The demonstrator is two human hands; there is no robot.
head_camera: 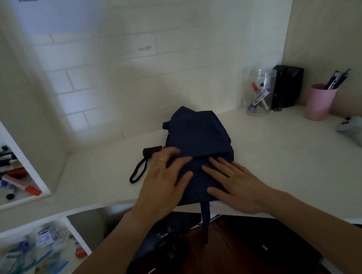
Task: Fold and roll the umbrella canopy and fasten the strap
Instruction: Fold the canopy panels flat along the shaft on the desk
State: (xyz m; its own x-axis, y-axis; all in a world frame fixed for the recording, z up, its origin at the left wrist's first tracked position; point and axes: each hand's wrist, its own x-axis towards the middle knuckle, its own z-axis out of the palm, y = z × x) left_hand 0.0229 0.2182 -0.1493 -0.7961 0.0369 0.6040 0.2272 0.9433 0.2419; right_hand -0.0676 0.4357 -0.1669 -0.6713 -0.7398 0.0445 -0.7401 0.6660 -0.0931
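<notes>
A dark navy umbrella canopy (198, 139) lies folded flat on the white desk (278, 162), near its front edge. Its black handle (152, 151) with a black wrist loop (138, 171) sticks out to the left. The navy strap (206, 221) hangs down over the desk's front edge. My left hand (164, 183) lies flat on the canopy's near left part, fingers spread, a yellow ring on one finger. My right hand (236, 182) presses flat on the near right part. Neither hand grips anything.
A clear jar of markers (260, 94), a black box (287, 85) and a pink cup of pens (319, 102) stand at the back right. A grey-white object (357, 130) lies far right. Shelves at left hold markers (5, 175) and packets (31, 253).
</notes>
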